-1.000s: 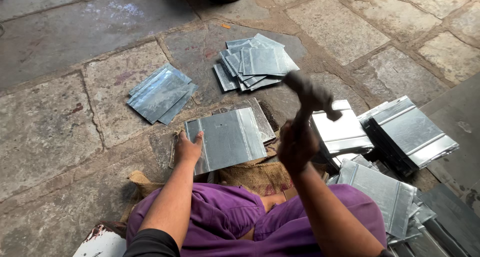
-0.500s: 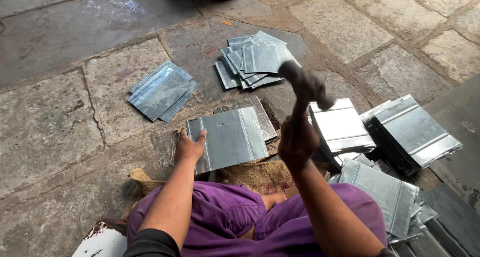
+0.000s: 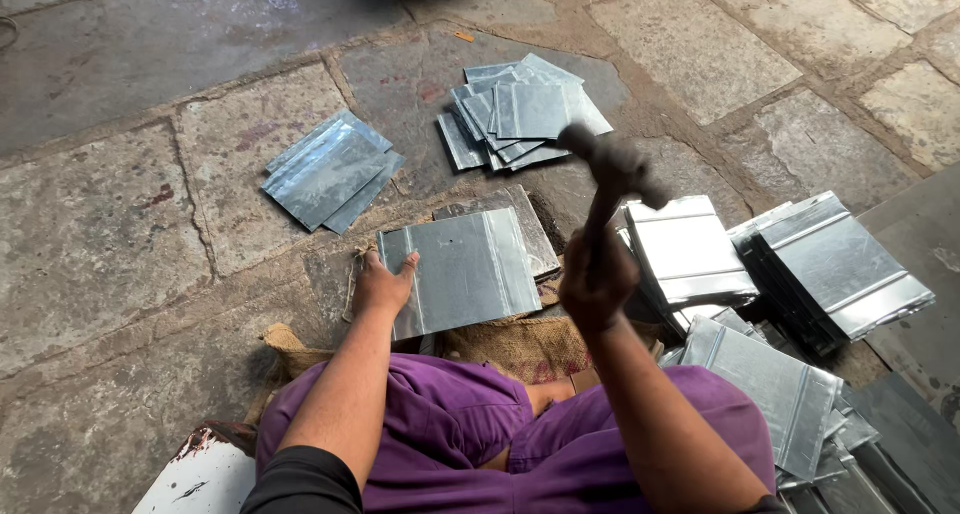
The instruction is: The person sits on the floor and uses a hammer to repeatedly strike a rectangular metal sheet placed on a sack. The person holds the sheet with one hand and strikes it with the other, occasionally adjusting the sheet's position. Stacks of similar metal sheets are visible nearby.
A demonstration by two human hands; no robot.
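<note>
Sheet metal fills most of the stone floor (image 3: pixel 120 234) in front of the seated person, whose purple-clad knees show at six o'clock. One flat sheet (image 3: pixel 462 271), grey and roughly rectangular with a fold line near each short side, lies at the centre of the view on top of another plate and a piece of burlap sacking (image 3: pixel 520 344); its long axis runs from about eight o'clock to two o'clock, nearly level across the view, with the near long edge facing the knees. The left hand (image 3: pixel 382 284) rests on the sheet's left end, fingers spread and pressing down flat, not curled round anything. The right hand (image 3: pixel 597 286) is closed tight around the handle of a hammer (image 3: pixel 612 179), which is raised clear of the sheet; the handle points up toward twelve o'clock and the blurred head sits at its top, tipped toward two o'clock. No bins or boxes hold the metal: it lies in loose piles. A small stack (image 3: pixel 328 169) sits at ten o'clock, a fanned heap (image 3: pixel 525 109) at twelve o'clock, and ribbed folded pieces (image 3: pixel 690 249) are stacked at three o'clock, with a further pile (image 3: pixel 840 264) beyond them and more sheets (image 3: pixel 775 389) at four o'clock beside the right knee.
</note>
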